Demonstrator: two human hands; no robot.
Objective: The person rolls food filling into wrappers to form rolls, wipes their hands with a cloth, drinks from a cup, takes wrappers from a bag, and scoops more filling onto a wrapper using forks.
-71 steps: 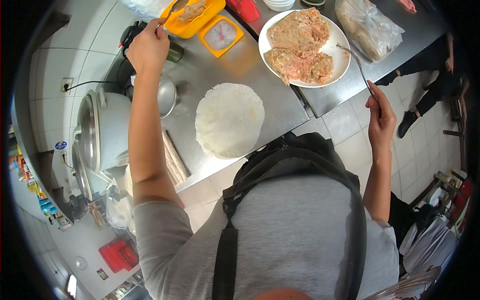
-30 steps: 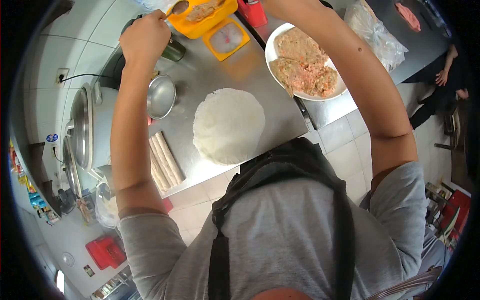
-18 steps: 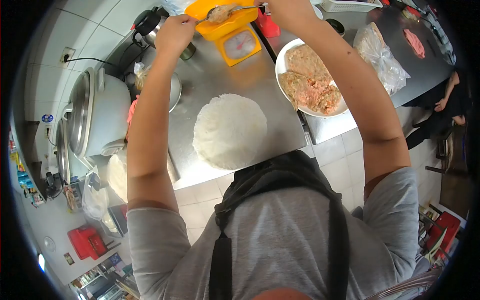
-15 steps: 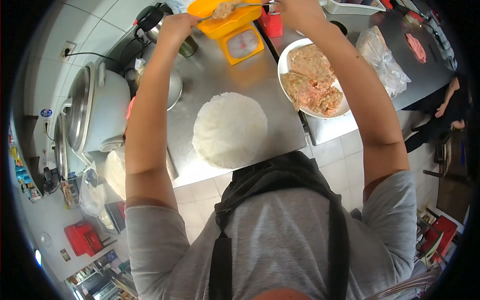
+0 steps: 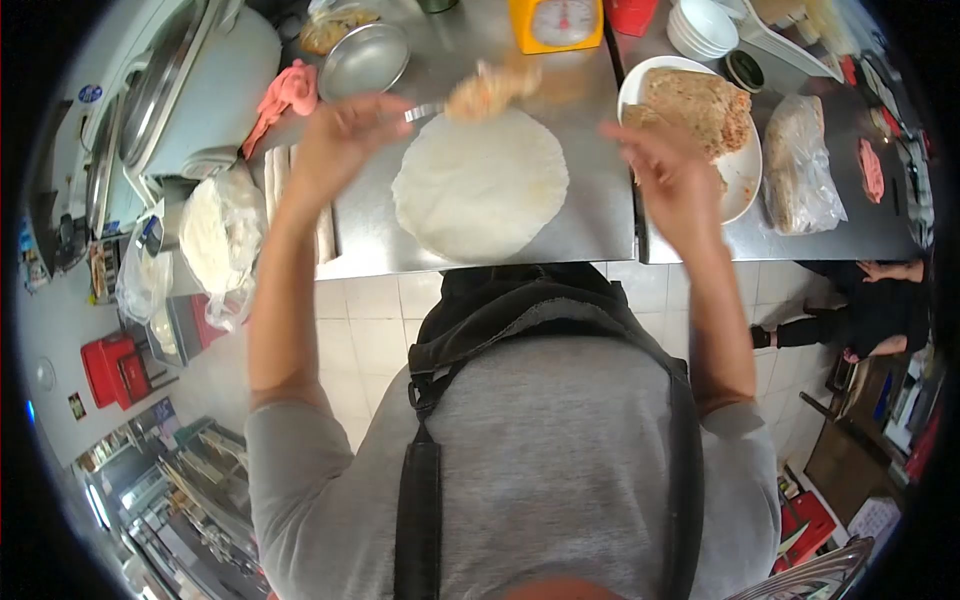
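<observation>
My left hand (image 5: 350, 140) is closed on the handle of a metal spoon (image 5: 423, 112). A blurred lump of filling (image 5: 488, 92) is at the spoon's far end, over the upper edge of a round white dough sheet (image 5: 480, 185) that lies flat on the steel table. My right hand (image 5: 665, 165) is to the right of the sheet, in front of the white plate (image 5: 745, 195) of minced filling (image 5: 690, 95). Its fingers are smeared by motion, and whether they hold anything is unclear.
Yellow scale (image 5: 562, 22) behind the sheet; metal bowl (image 5: 365, 62), pink cloth (image 5: 283, 100) and large pot (image 5: 210, 85) at left. Stacked white bowls (image 5: 703, 28) and a bagged item (image 5: 800, 165) are at right. A person in dark clothes (image 5: 860, 310) is beyond the table's right side.
Both hands have come back from the yellow tray toward me. The spoon with filling is now above the dough's upper edge. The view has shifted, and the yellow tray is out of sight.
</observation>
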